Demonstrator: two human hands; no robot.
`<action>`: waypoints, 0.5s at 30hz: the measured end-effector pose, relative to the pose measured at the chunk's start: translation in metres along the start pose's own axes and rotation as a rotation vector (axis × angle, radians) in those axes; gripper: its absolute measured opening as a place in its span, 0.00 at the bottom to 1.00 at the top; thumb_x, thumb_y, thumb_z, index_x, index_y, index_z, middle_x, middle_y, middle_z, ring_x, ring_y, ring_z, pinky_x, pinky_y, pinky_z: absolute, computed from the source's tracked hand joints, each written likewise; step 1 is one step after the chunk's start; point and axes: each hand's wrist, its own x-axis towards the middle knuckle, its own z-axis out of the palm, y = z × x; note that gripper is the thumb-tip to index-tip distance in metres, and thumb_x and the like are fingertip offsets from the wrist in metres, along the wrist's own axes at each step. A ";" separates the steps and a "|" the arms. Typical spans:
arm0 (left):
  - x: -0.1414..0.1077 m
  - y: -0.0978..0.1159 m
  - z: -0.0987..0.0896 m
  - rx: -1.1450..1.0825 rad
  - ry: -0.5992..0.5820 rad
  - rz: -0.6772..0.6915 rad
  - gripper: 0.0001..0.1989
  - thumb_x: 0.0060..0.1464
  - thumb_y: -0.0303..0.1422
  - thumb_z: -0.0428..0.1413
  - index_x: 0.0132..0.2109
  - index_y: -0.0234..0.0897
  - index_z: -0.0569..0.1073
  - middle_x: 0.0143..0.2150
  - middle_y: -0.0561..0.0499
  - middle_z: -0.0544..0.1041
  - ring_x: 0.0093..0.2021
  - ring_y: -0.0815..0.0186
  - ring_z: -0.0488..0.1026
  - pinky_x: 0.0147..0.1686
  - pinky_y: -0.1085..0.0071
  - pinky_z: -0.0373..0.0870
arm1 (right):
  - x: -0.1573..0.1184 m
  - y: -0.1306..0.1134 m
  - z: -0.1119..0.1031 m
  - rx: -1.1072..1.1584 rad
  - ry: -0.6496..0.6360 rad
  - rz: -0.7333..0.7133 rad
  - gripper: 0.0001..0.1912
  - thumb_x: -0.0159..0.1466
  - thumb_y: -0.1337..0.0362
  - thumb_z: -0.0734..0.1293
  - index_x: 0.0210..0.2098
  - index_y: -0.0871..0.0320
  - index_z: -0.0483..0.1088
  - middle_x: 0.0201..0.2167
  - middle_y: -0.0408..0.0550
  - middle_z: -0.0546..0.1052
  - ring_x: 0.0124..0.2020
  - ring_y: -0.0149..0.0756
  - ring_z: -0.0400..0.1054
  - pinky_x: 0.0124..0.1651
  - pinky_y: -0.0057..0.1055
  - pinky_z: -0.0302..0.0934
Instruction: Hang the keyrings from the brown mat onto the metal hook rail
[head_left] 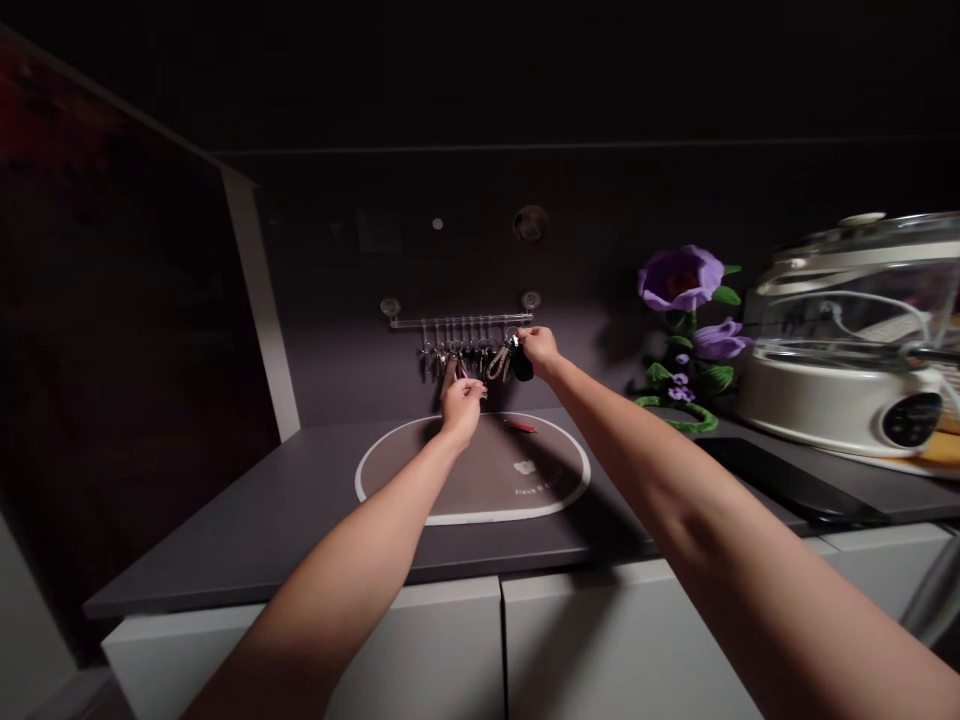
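A clear hook rail (pixel 461 322) is fixed to the dark wall, with several keys and key rings (pixel 480 350) hanging from it. My right hand (pixel 538 350) is closed at the rail's right end, pinching a key ring with a black fob (pixel 523 366) that hangs beside a beaded strap (pixel 498 362). Just below the hanging keys, my left hand (pixel 463 402) has its fingers bent together near the keys; whatever they may hold is too small to name. Under both hands, a small red object (pixel 521 426) lies on a brown mat with a white rim (pixel 480 517).
Purple artificial flowers (pixel 681 280) with green leaves stand on the grey counter (pixel 247 510) to the right. Beyond them is a white appliance (pixel 832 400) with a transparent upper part. A flat black object (pixel 787 480) lies in front of it. White cabinets (pixel 577 640) are below.
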 end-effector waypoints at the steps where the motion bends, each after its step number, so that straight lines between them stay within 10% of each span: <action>1: 0.000 -0.001 0.000 0.005 -0.004 0.004 0.02 0.46 0.27 0.53 0.28 0.34 0.69 0.28 0.51 0.74 0.30 0.70 0.70 0.37 0.73 0.65 | 0.001 0.000 0.002 -0.009 0.020 0.010 0.11 0.52 0.62 0.62 0.16 0.59 0.60 0.15 0.40 0.61 0.20 0.26 0.53 0.28 0.27 0.52; 15: 0.005 -0.007 -0.002 0.071 0.000 0.024 0.03 0.47 0.26 0.52 0.29 0.34 0.70 0.28 0.50 0.75 0.29 0.71 0.70 0.35 0.73 0.65 | 0.004 0.013 0.013 -0.035 0.135 0.104 0.07 0.50 0.65 0.63 0.18 0.60 0.65 0.17 0.43 0.66 0.23 0.28 0.58 0.31 0.27 0.57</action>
